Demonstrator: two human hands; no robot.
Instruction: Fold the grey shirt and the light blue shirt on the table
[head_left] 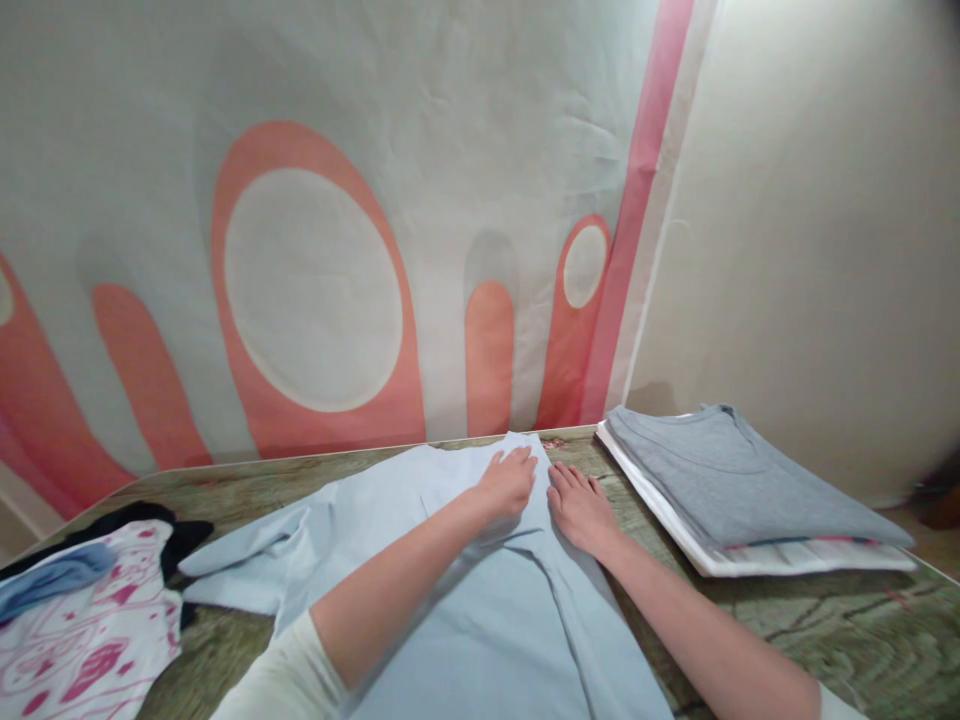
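Observation:
A light blue shirt point(465, 630) lies spread on the table, one sleeve reaching to the left and its right side folded inward. My left hand point(510, 487) rests on the upper part of the shirt, palm down, its fingers slightly bent and apart. Just to the right, my right hand point(581, 508) lies with spread fingers along the shirt's right edge, partly over the table. Neither hand visibly grips the cloth. The shirt's lower end runs out of view at the bottom.
A stack of folded clothes, with a grey T-shirt point(720, 480) on top of white cloth point(810, 560), sits at the right. White-and-pink printed clothing point(82, 650), a blue garment point(56, 580) and black cloth point(187, 540) lie at the left. Behind the wood-patterned table point(862, 630) stands a wall point(450, 150).

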